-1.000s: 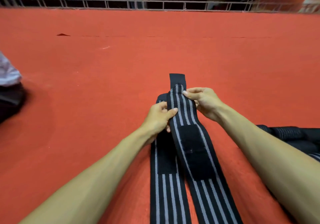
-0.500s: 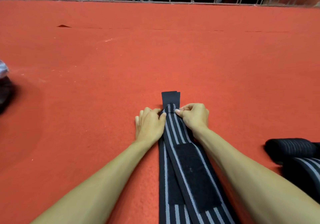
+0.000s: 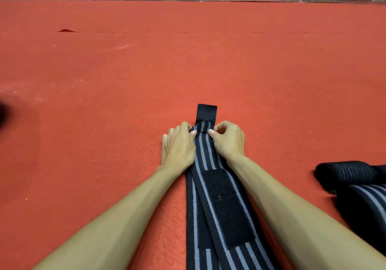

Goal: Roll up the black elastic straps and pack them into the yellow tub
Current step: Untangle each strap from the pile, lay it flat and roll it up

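Moved: both hands have crept up the strap point(image 3: 205, 150) toward its far end since half a second back, and more of the black tab point(image 3: 206, 112) pokes out past them.
Left hand point(image 3: 177, 146): thumb and forefinger pinch the left edge, other fingers lie on the floor point(image 3: 104, 102).
Right hand point(image 3: 228, 140): curled, pinching the right edge.
Strap axis: runs 6 to 12 o'clock, with the tab at 12 just past both grips. I'd guess the roll starts there and comes back toward 6.
Rolled straps point(image 3: 346, 175): at 4 o'clock, on the floor.
Yellow tub: not in view.
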Available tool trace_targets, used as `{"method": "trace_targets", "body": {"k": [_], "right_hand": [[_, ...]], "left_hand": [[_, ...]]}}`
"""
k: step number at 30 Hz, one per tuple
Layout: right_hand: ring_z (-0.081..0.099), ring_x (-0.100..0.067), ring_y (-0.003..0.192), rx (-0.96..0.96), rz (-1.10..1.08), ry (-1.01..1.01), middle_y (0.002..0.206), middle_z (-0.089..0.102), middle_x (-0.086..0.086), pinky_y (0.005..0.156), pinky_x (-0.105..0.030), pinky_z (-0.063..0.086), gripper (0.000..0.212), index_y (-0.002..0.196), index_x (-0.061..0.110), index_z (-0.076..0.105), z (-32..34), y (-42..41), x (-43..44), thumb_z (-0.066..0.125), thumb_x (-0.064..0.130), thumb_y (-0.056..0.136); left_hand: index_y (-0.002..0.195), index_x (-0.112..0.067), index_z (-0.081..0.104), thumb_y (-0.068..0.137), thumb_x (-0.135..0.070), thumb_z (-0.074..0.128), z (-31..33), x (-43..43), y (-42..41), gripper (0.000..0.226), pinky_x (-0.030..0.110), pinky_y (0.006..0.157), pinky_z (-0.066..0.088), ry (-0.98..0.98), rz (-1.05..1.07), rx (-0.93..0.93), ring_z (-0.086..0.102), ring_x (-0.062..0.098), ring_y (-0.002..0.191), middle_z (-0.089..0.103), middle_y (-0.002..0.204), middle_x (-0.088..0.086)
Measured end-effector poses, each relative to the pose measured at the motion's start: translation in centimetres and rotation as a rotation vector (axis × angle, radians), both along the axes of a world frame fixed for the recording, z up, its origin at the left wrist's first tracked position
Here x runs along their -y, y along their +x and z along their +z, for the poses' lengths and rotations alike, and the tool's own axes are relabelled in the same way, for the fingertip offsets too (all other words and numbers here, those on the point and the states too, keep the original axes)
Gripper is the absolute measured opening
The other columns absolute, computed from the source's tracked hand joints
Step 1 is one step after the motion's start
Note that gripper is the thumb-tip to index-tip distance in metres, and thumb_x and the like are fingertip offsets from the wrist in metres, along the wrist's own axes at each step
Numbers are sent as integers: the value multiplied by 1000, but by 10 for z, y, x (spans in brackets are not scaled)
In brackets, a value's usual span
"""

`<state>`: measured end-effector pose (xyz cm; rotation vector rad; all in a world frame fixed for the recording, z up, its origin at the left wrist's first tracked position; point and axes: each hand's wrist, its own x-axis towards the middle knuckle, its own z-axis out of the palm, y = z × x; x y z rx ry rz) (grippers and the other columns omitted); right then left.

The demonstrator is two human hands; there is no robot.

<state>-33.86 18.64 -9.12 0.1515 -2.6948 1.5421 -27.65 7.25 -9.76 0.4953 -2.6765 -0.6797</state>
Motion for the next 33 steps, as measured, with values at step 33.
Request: {"method": "trace_targets", "body": {"k": [33], "right_hand": [[66, -26, 77, -133, 672, -806, 89, 66, -15, 68, -31, 55, 18, 95, -1, 64, 336, 252, -168, 67, 14, 86]], "left_hand": [[107, -7, 62, 106, -27, 35, 334, -140, 276, 33, 30, 70, 56, 794, -536, -399, 68, 17, 79, 72, 93, 9]]}}
